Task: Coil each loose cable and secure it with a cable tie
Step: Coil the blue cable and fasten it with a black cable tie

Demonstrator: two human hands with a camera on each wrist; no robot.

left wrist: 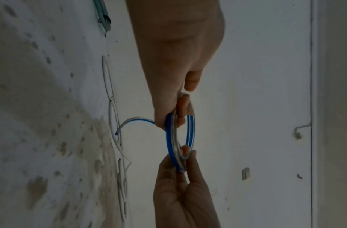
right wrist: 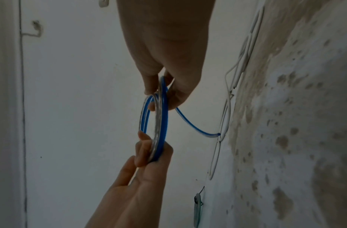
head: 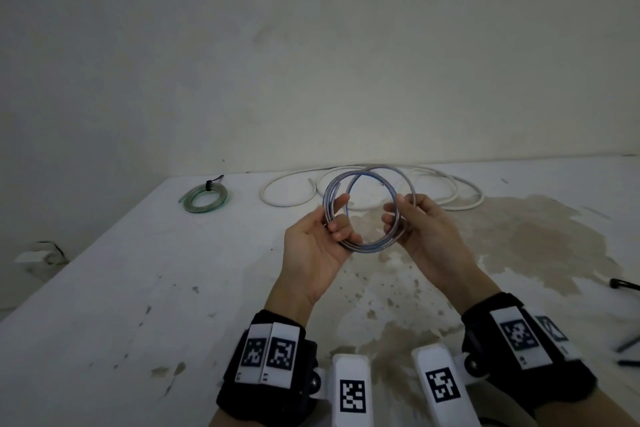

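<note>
A clear cable with a blue stripe (head: pixel 367 250) is wound into a coil of several turns and held up above the white table (head: pixel 156 288). My left hand (head: pixel 337 215) pinches the coil's left side between thumb and fingers. On the right side my right hand (head: pixel 396 211) pinches it the same way. In the left wrist view the coil (left wrist: pixel 169 138) shows edge-on, and a short free end (left wrist: pixel 129 121) curves off towards the table. The right wrist view also shows a free end (right wrist: pixel 198 131) leaving the coil (right wrist: pixel 163 123).
A green coil (head: pixel 204 198) bound with a black tie lies at the table's back left. A long white cable (head: pixel 266 198) sprawls loose along the back edge by the wall. Black cable ties (head: pixel 625 284) lie at the right edge. Brown stains mark the tabletop.
</note>
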